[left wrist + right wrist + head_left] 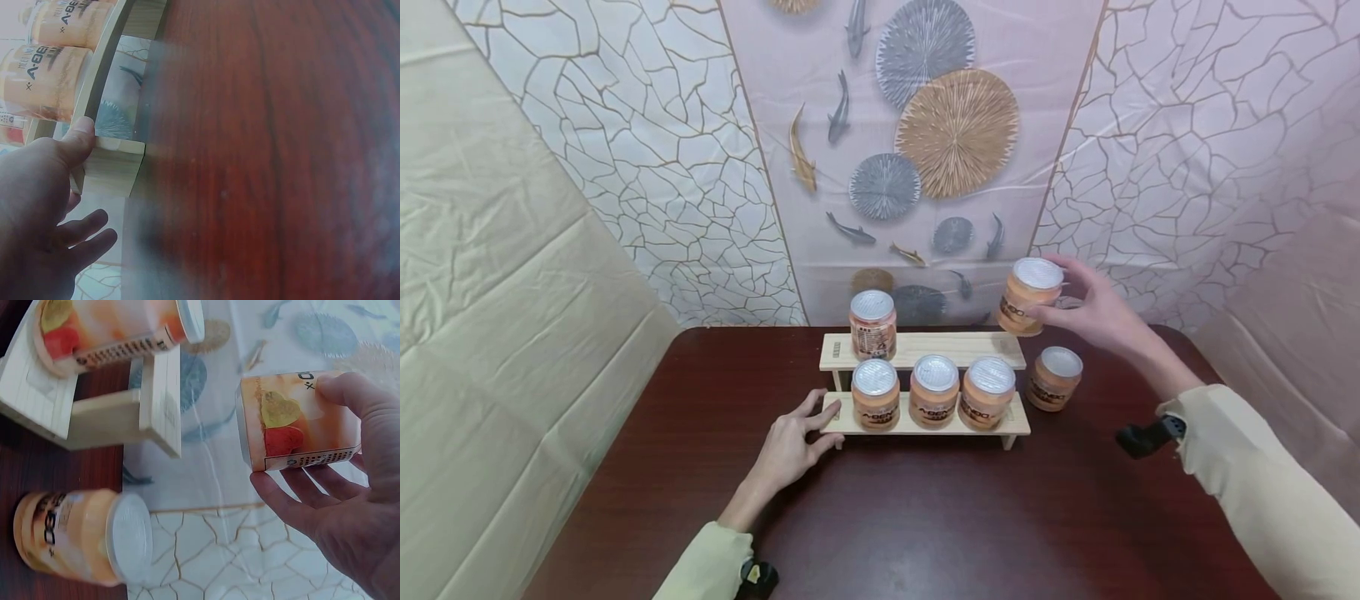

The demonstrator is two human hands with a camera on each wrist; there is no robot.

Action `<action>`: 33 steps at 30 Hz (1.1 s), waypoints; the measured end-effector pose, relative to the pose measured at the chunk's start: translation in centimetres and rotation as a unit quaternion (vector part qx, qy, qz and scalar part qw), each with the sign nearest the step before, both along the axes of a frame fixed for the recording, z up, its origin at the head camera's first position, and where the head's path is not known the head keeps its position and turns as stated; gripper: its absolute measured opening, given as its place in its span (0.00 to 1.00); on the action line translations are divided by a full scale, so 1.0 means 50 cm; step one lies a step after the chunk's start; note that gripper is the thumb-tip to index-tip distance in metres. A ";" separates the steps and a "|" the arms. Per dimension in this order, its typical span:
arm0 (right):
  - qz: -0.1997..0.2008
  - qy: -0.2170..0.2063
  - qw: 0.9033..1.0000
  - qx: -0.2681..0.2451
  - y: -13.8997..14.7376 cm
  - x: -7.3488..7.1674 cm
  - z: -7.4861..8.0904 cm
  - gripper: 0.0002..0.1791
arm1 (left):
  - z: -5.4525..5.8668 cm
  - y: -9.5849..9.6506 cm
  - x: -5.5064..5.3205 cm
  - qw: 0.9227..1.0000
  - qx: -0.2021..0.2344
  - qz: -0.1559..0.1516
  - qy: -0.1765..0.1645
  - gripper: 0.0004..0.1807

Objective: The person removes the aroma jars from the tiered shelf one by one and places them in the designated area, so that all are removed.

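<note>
A two-step wooden rack (917, 430) stands on the table, with three orange jars with clear lids on its lower step. On the upper step, at the left, sits another jar (873, 327) whose printed back label faces me. My left hand (786, 446) grips the left end of the lower step between thumb and fingers. In my right hand (1093, 308) an orange jar (1026, 300) is held upright above the right end of the upper step; the right wrist view shows thumb and fingers around this jar (281, 425). One more jar (1054, 382) stands on the table right of the rack.
The dark red-brown table (917, 517) reaches back to a patterned cloth backdrop (925, 167) with fish and round leaf shapes. Plain pale cloth (497, 317) hangs on the left. Black wrist straps show at both cuffs.
</note>
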State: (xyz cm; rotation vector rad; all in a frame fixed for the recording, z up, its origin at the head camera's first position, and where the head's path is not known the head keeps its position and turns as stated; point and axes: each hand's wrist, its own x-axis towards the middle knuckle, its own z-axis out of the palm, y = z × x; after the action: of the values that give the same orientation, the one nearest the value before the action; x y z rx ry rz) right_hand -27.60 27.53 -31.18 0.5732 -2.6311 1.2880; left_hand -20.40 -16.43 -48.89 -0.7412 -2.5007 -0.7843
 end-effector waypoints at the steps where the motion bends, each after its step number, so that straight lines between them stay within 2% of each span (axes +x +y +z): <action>1: -0.003 0.002 1.000 -0.001 0.006 0.001 0.000 0.43 | 0.000 0.000 0.000 1.000 -0.001 0.000 0.000 0.28; 9: -0.035 0.006 0.999 0.011 0.049 0.013 0.001 0.42 | 0.000 -0.002 0.001 1.000 -0.004 0.001 -0.005 0.28; 16: -0.058 0.013 0.998 0.031 0.092 0.022 -0.010 0.41 | 0.000 -0.002 0.001 1.000 -0.006 0.003 -0.005 0.28; 27: -0.084 0.022 0.996 0.023 0.147 0.034 -0.032 0.40 | -0.002 -0.003 -0.001 1.000 -0.005 0.000 0.001 0.28; 33: -0.095 0.026 0.995 0.029 0.174 0.040 -0.044 0.38 | -0.001 -0.004 -0.002 1.000 -0.003 0.000 -0.010 0.28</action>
State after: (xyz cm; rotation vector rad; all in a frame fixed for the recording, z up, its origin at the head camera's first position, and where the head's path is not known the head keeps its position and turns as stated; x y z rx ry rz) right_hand -25.59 36.25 -33.39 0.3494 -2.6147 1.1286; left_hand -20.50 -16.64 -48.95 -0.7382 -2.5210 -0.7878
